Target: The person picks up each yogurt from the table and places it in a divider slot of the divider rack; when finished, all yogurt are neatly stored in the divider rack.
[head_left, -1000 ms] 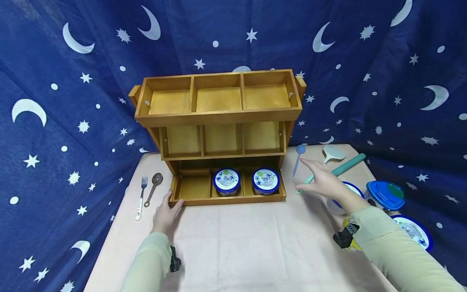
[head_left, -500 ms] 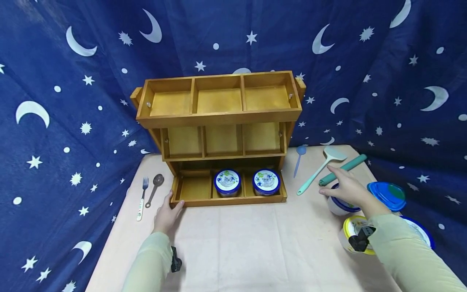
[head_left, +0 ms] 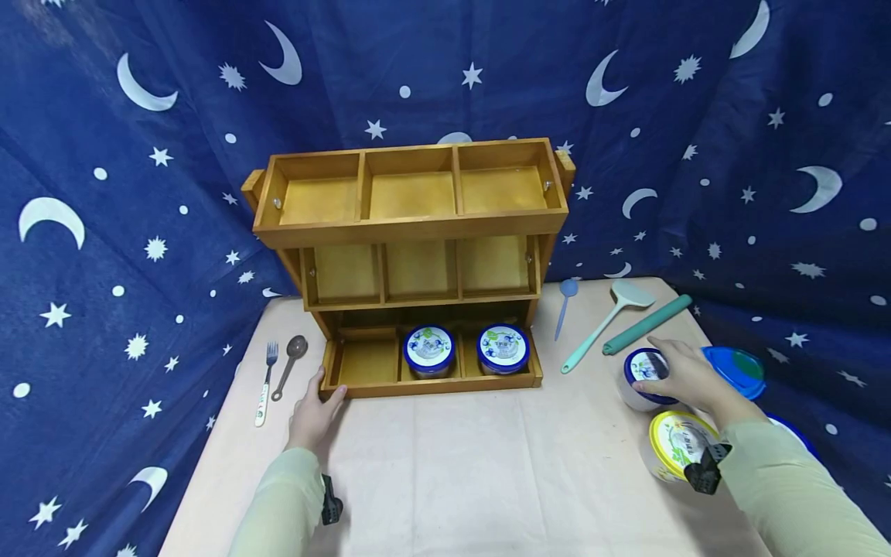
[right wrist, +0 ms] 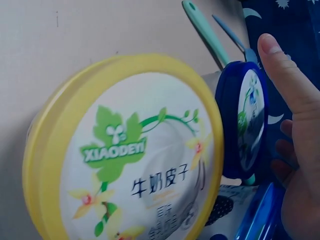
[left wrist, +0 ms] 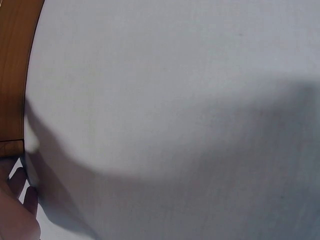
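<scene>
In the head view, my left hand [head_left: 311,418] holds the front left corner of a tiered wooden shelf [head_left: 431,391], thumb on the front board and fingers along the side. The left wrist view shows its fingers at the wood's corner [left wrist: 12,148]. My right hand [head_left: 696,379] hovers over a small tub with a blue lid [head_left: 643,367], its thumb crossing above the lid. From the right wrist, the thumb is straight and apart from that blue lid [right wrist: 252,120]. A yellow-lidded tub [head_left: 678,442] stands nearer, below the right wrist.
Two blue-lidded tubs [head_left: 429,348] sit in the shelf's bottom tier. Left of it lie a fork [head_left: 265,387] and a brown spoon [head_left: 288,365]. To the right are a blue spoon [head_left: 566,298], a turner [head_left: 605,321], a green rod [head_left: 646,325] and another blue-lidded container [head_left: 738,370].
My right hand has moved right and toward me, from above the turner's handle, past the green rod, to the small blue-lidded tub. My left hand stays at the shelf corner.
</scene>
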A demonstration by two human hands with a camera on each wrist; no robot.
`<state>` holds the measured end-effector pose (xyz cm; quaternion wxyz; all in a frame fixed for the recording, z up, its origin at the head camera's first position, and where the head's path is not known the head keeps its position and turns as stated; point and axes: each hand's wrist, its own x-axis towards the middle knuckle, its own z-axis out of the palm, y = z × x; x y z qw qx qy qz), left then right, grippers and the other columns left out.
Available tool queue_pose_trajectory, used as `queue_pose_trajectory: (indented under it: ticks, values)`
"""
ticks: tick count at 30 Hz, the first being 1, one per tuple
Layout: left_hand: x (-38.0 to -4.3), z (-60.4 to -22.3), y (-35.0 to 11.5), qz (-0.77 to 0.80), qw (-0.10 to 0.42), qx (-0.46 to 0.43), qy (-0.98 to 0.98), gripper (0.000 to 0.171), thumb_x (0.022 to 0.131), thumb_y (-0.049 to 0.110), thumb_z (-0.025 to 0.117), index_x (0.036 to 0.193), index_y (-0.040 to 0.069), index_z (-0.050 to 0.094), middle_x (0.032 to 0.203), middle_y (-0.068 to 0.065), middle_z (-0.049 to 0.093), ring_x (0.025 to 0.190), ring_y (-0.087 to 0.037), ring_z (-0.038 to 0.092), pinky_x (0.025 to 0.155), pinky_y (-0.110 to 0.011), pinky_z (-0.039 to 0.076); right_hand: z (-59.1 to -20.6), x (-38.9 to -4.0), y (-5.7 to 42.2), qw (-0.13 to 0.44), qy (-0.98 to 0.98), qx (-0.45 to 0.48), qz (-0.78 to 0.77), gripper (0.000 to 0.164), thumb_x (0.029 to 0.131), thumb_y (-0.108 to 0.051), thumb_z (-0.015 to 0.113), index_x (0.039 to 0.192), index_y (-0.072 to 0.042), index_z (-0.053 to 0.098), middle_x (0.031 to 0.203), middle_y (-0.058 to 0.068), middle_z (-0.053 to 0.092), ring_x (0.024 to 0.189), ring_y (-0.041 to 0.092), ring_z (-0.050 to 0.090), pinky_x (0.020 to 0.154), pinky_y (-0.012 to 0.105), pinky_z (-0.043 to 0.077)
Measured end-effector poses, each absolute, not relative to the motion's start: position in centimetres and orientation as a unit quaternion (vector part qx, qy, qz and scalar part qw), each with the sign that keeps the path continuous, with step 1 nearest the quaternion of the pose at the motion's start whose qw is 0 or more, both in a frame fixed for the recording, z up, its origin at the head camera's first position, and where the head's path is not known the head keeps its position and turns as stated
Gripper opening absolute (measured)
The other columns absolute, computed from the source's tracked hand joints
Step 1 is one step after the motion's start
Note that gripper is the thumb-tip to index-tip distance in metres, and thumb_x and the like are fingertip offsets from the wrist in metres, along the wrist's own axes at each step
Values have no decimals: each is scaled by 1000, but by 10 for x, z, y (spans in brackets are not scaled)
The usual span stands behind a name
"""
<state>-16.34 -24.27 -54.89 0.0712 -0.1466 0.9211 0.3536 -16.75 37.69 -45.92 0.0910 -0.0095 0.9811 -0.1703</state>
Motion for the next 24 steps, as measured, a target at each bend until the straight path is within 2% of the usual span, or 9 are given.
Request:
queue_pose_trajectory:
  ticks: [9,16,24]
  values:
    - [-163,-553,-243,354,72,-144,921,79,91,57,47,152,21,10,148,-27,26,126,-54,29,99,-65,23,-467,-159,382,90,983,-10,-161,110,70,-53,75,139,14,23,131,42,26,117,60,25,90,72,27]
    - [-162,-554,-241,353,64,-142,923,79,91,58,46,152,21,11,148,-23,28,127,-51,31,100,-65,23,-470,-155,386,90,984,-6,-151,107,70,-54,75,139,12,25,132,41,26,114,62,22,85,76,18]
    - [-163,-554,-243,345,59,-144,926,78,91,58,46,152,20,13,147,-24,30,125,-51,33,99,-65,25,-475,-161,386,93,979,-20,-181,109,72,-48,76,138,18,20,131,42,27,117,58,29,92,69,29]
